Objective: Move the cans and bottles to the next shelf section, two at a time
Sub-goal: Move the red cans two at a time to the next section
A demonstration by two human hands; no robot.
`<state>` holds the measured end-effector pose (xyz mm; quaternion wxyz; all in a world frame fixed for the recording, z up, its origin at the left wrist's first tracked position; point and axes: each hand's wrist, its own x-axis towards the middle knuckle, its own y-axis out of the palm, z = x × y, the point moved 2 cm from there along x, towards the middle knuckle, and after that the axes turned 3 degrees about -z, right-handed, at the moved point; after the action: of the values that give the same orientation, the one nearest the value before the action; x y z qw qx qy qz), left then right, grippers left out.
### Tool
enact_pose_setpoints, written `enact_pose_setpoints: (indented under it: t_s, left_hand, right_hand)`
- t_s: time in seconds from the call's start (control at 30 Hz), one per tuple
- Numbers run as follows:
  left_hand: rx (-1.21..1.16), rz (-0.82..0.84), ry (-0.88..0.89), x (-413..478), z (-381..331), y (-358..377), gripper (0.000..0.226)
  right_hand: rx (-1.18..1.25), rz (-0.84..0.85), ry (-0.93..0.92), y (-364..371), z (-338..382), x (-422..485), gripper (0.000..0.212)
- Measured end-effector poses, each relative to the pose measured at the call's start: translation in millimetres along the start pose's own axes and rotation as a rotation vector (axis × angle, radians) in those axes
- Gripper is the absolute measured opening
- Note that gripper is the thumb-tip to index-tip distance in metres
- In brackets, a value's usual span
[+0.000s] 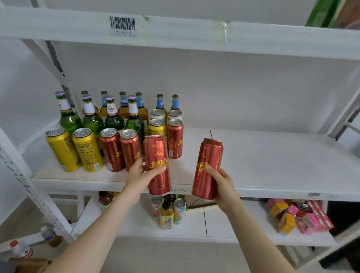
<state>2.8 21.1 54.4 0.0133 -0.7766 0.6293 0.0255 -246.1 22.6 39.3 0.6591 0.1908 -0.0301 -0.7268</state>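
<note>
Left hand (141,176) and right hand (222,183), fingers wrapped round the left can (157,164) and right can (207,168), both held at the shelf's (277,161) front edge. Other cans (87,148) and bottles (114,117) stood grouped at left; the transfer seemed barely started.

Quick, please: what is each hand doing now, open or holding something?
Left hand: grips a red can.
Right hand: grips another red can.

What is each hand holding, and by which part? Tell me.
The left hand grips a red can around its middle. The right hand grips a second red can around its lower half.
</note>
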Motion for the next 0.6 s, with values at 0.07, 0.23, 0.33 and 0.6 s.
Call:
enact_pose_setpoints:
  t_s: [0.07, 0.23, 0.33, 0.6]
  left_hand:
    - [-0.007, 0.03, 0.003, -7.9, -4.4, -0.1, 0.06]
    - [0.004, 0.082, -0.004, -21.0, -12.0, 8.8, 0.055]
    - [0.01, 0.102, -0.019, -26.0, -12.4, 20.4, 0.053]
    - [0.008, 0.157, -0.004, -36.6, -22.3, 75.0, 0.045]
  right_hand:
    - [-0.014, -0.03, -0.01, 1.3, 2.9, -10.0, 0.073]
    - [-0.018, -0.097, -0.02, -5.0, 8.2, -29.0, 0.06]
    - [-0.015, -0.133, -0.021, -15.8, 14.2, -36.2, 0.054]
    - [-0.01, -0.15, -0.055, -61.5, 37.8, -44.7, 0.049]
